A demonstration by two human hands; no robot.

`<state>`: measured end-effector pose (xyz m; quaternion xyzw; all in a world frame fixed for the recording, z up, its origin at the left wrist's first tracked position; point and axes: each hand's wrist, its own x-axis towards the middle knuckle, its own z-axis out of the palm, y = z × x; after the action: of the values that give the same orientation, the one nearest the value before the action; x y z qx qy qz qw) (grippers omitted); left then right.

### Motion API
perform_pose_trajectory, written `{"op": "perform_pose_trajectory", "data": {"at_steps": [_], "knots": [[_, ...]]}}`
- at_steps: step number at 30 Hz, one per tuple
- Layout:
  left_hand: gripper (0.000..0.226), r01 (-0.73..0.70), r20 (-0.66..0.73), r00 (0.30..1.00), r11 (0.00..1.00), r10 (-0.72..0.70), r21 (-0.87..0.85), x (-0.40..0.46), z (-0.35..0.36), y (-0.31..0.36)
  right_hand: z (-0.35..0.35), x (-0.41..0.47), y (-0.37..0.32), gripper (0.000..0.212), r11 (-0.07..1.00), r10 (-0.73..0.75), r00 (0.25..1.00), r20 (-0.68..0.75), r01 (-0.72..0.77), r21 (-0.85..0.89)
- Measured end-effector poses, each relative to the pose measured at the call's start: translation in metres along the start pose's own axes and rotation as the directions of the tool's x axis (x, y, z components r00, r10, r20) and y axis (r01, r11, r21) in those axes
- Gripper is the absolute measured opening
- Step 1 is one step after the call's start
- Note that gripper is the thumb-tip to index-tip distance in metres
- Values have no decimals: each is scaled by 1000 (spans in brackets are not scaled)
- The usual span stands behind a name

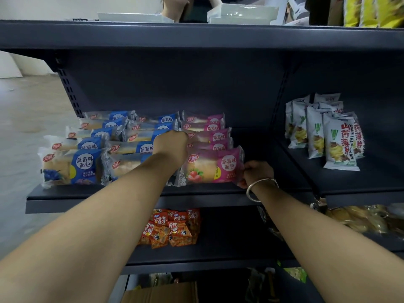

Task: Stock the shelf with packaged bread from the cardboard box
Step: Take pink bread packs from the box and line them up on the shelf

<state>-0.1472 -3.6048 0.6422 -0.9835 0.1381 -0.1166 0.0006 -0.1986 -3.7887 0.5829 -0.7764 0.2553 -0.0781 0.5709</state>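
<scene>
On the dark middle shelf [109, 194] lie two rows of blue bread packs [74, 165] and one row of pink strawberry bread packs [209, 136]. The front pink pack [213, 166] stands at the shelf's front edge. My right hand [256, 172], with a metal bangle on the wrist, pinches its right end. My left hand [171, 147] reaches in between the blue and pink rows, fingers curled out of sight among the packs; what it holds is hidden. The cardboard box [159, 293] shows at the bottom edge, below the shelves.
White chip bags [334, 138] stand on the neighbouring shelf to the right. Orange snack packs [170, 228] lie on the shelf below, with golden packs [358, 219] lower right. White trays [242, 15] and yellow bags [371, 10] sit on top. Another person's hand [175, 7] shows at the top.
</scene>
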Motion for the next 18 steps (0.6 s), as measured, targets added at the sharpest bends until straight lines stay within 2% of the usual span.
{"op": "perform_pose_trajectory", "data": {"at_steps": [10, 18], "knots": [[26, -21, 4, 1000, 998, 21, 59, -5, 3, 2, -1, 5, 4, 21, 999, 2, 1000, 13, -1, -39], [35, 20, 48, 999, 998, -17, -62, -15, -4, 0, 3, -4, 8, 27, 983, -99, 995, 23, 102, -151]]}}
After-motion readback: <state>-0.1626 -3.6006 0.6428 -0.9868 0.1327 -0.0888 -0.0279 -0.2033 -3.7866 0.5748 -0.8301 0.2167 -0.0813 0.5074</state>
